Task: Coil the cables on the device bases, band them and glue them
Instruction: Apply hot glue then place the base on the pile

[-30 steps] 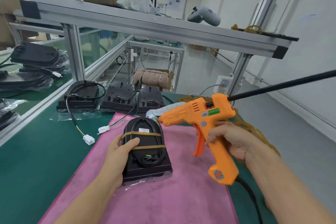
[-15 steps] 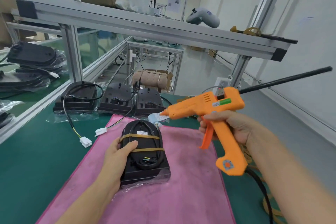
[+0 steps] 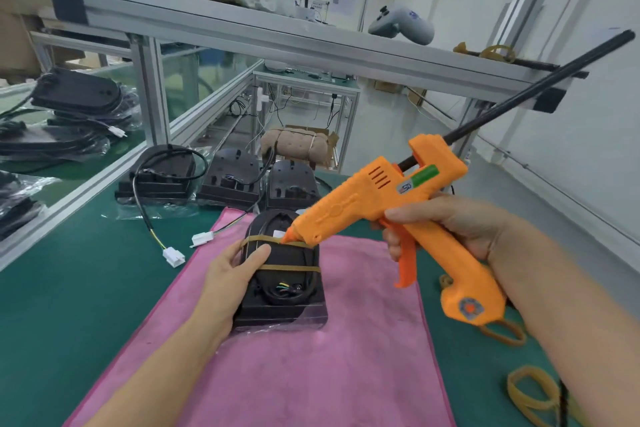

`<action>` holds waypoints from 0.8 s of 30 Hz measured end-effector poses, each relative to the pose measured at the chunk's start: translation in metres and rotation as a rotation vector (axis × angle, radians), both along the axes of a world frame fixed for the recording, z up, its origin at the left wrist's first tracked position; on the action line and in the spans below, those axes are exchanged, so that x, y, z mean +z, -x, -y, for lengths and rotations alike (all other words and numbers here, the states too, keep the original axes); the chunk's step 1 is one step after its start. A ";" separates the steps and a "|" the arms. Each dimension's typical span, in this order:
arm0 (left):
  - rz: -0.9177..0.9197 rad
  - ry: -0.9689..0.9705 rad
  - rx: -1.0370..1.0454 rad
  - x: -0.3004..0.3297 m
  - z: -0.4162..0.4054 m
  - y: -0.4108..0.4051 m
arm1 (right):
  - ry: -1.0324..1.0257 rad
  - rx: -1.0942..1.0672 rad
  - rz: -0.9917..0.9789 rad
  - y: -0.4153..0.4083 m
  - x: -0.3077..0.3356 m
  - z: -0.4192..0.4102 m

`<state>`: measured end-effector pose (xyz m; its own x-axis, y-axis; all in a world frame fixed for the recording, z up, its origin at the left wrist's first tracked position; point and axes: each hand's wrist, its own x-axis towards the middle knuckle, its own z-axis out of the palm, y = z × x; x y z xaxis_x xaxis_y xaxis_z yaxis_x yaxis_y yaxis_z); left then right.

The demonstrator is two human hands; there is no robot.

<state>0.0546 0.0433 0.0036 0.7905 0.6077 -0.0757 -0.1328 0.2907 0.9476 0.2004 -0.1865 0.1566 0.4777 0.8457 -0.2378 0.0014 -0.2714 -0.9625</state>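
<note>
A black device base (image 3: 282, 291) lies on the pink cloth (image 3: 311, 374), with a coiled black cable under two tan rubber bands (image 3: 287, 268). My left hand (image 3: 232, 274) grips the base's left side, thumb on top. My right hand (image 3: 446, 229) grips the handle of an orange glue gun (image 3: 391, 204), fingers at the trigger. A long black glue stick (image 3: 540, 87) juts from the gun's rear. The gun's nozzle points down-left and sits at the base's far end, by the upper band.
Three more black bases (image 3: 228, 180) with loose cables and white connectors (image 3: 173, 256) stand behind the cloth on the green mat. Loose rubber bands (image 3: 533, 392) lie at the right. An aluminium frame (image 3: 152, 94) rises at left, with a shelf overhead.
My right hand has swung the glue gun down and left, bringing its nozzle from above the cloth's far edge onto the base's far end. The left hand stays on the base.
</note>
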 end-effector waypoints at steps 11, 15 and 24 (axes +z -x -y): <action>0.130 -0.026 0.007 -0.008 -0.001 0.005 | -0.011 0.079 -0.017 0.004 0.000 0.011; 0.151 -0.053 0.015 -0.010 -0.001 0.004 | 0.033 0.124 -0.001 0.010 0.000 0.012; 0.165 -0.107 0.027 -0.016 -0.004 0.002 | 0.121 0.085 0.057 0.018 0.002 0.006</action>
